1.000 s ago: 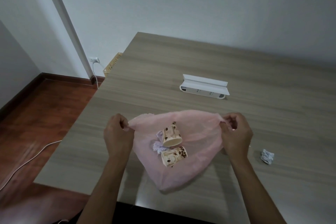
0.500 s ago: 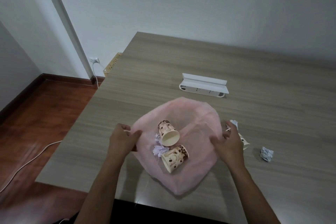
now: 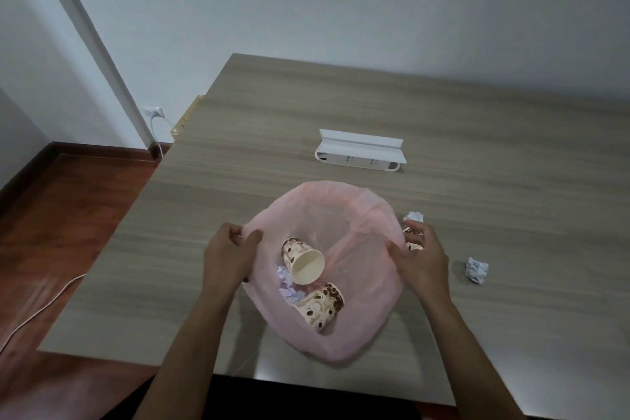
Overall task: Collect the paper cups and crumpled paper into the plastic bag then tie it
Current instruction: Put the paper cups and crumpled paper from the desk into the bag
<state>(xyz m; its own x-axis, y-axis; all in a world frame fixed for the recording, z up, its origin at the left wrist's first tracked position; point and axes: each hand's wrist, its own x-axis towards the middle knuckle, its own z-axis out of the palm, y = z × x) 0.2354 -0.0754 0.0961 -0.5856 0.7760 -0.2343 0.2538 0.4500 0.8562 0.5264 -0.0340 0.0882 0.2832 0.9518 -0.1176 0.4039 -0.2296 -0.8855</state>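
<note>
A pink plastic bag (image 3: 358, 211) lies on the wooden table (image 3: 477, 133) with its mouth spread wide. Inside it lie two brown-patterned paper cups, one (image 3: 301, 259) showing its open mouth and one (image 3: 320, 305) nearer me, beside a pale crumpled paper (image 3: 289, 290). My left hand (image 3: 230, 254) pinches the bag's left rim. My right hand (image 3: 421, 257) rests on the right rim, fingers partly spread. Behind that hand a third cup (image 3: 414, 245) is mostly hidden. One crumpled paper (image 3: 414, 216) lies just beyond the right hand, another (image 3: 477, 269) to its right.
A white power strip box (image 3: 359, 152) sits on the table behind the bag. The table's left edge drops to a red-brown wooden floor with a white cable (image 3: 37, 312). A wall outlet (image 3: 153, 111) is at the back left.
The bag's mouth has gone from stretched flat between both hands to spread wide open on the table. My right hand slid down the rim, uncovering a cup and paper behind it.
</note>
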